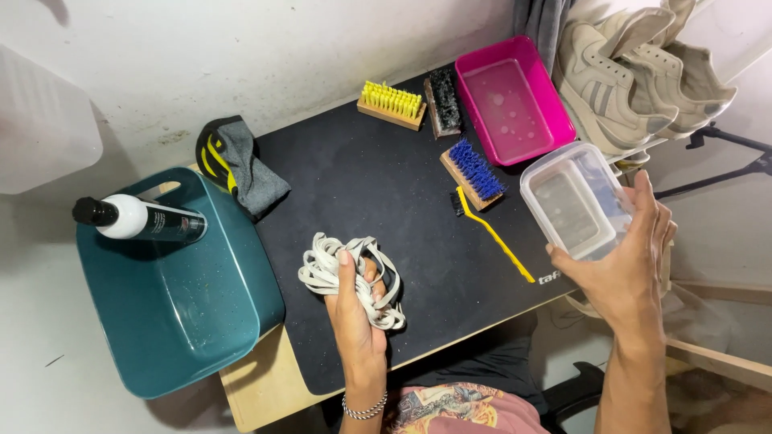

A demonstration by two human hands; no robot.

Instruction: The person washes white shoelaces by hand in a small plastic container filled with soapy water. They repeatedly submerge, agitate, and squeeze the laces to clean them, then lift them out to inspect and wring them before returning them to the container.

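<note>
Laces: bundle of flat off-white shoe laces (354,277) lies on the near middle part of the black rectangular desk mat (362,185), partly lifted by the left hand.
Left hand: left hand (356,309) comes from the near edge, fingers closed around the bundle and pinching several loops; a beaded silver bracelet (364,410) is on the wrist.
Right hand: right hand (631,261) is at the right edge of the mat, fingers spread and pressed along the side and bottom of a clear rectangular plastic container (572,201), which is held tilted above the mat corner.
Near the container: thin yellow plastic brush with long handle (492,233) lies on the mat just left of it; a wooden brush with blue bristles (473,173) touches its far end.
Far side of mat: wooden brush with yellow bristles (392,103), beside it a brush with black bristles (443,100), then a pink rectangular plastic tray (547,88) with a little soapy water inside.
Far right: pair of beige sneakers (635,76) stands beyond the pink tray.
Left side: grey cloth with yellow and black parts (237,165) lies at the far left corner of the mat; a teal plastic tub (181,305) stands left of the mat, and a black bottle with white shoulder (141,219) lies across its far rim.
Under all: light wooden table (257,386) shows at the near left.
</note>
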